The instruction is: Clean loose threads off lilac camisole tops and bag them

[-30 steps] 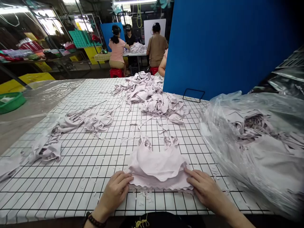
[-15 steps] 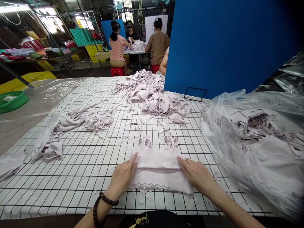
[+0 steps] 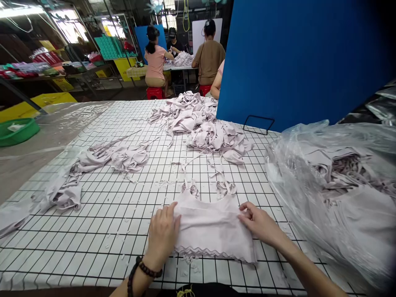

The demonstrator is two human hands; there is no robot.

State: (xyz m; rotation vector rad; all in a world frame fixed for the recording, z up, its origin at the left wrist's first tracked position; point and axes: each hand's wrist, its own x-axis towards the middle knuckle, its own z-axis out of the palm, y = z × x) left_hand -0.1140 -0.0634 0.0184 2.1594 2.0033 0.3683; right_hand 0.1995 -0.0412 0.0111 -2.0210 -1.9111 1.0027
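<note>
Two bare hands lie on a pale lilac garment (image 3: 213, 231) spread flat on the gridded table (image 3: 123, 206), close to the near edge at six o'clock. The left hand (image 3: 162, 235), a dark bead bracelet (image 3: 145, 270) at its wrist, rests palm down with fingers loosely together on the garment's left side. The right hand (image 3: 261, 225) has its fingertips curled onto the upper right corner, pinching the cloth lightly. The scalloped hem (image 3: 216, 254) faces the near edge; the thin straps (image 3: 213, 181) trail away toward twelve o'clock.

Bare grid lies open at nine o'clock, between the garment and a loose heap of lilac cloth (image 3: 102, 165) at ten o'clock. A bigger pile (image 3: 201, 123) sits at twelve o'clock, just left of an upright blue board (image 3: 303, 62). At three o'clock a clear plastic bag (image 3: 337, 194) crowds the table's right side, stuffed with more lilac pieces, near the right forearm. A green basin (image 3: 18, 132) sits off the table at far left, something pale inside. Three people (image 3: 182, 53) sit at another table beyond.
</note>
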